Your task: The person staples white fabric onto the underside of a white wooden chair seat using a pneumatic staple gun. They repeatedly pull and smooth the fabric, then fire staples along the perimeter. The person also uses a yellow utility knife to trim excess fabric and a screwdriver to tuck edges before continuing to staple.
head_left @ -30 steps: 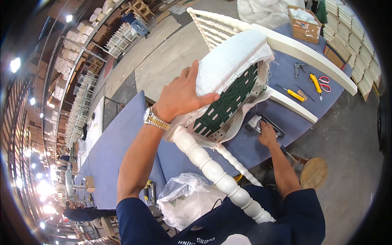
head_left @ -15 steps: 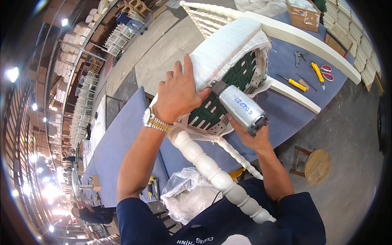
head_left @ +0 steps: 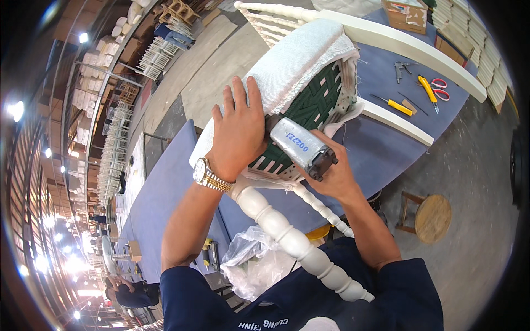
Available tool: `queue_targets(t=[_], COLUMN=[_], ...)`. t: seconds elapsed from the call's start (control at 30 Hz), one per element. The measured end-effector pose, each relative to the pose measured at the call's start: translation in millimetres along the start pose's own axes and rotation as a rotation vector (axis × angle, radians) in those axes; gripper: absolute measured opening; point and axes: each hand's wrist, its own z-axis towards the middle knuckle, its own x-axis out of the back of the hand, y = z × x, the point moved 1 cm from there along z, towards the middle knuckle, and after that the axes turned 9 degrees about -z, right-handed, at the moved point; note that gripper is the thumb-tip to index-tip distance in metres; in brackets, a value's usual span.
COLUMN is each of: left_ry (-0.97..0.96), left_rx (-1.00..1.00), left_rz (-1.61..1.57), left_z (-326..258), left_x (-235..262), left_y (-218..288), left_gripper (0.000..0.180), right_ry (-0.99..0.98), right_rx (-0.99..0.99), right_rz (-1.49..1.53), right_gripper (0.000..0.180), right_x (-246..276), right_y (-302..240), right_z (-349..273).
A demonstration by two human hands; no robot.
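Note:
A white chair lies tipped on a blue-covered table, with its turned leg [head_left: 287,237] pointing toward me. White fabric [head_left: 301,52] wraps its padded seat, and dark green woven webbing [head_left: 314,99] shows on the underside. My left hand [head_left: 240,129] lies on the fabric at the seat's edge, fingers stretched out; its thumb is partly hidden. In my right hand [head_left: 337,174] is a silver staple gun [head_left: 295,140], whose nose meets the seat's edge right beside my left hand. Most of the right fingers are hidden behind the tool.
On the blue table [head_left: 381,165] lie a yellow screwdriver [head_left: 399,107], a yellow cutter [head_left: 427,92], red-handled scissors [head_left: 440,89] and a grey metal tool [head_left: 401,70]. A cardboard box [head_left: 406,16] stands beyond. Clear plastic [head_left: 254,265] sits near me, a wooden stool [head_left: 432,219] at right.
The staple gun has moved left along the seat's edge, close against my left hand. My left fingers lie closer together, and the chair has shifted slightly left.

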Motion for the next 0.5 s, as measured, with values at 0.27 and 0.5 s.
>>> queue_targets(t=[0.27, 0.5], left_ry=[0.085, 0.079], left_rx=[-0.001, -0.009], left_rz=[-0.024, -0.031], left_z=[-1, -2], left_x=[-10, -9], left_y=[3, 3], left_gripper=[0.091, 0.091], right_ry=[0.084, 0.016], right_rx=[0.019, 0.011], right_rz=[-0.048, 0.029], right_gripper=[0.064, 0.060], right_x=[-8, -2], right_y=[-3, 3], right_z=[-7, -1])
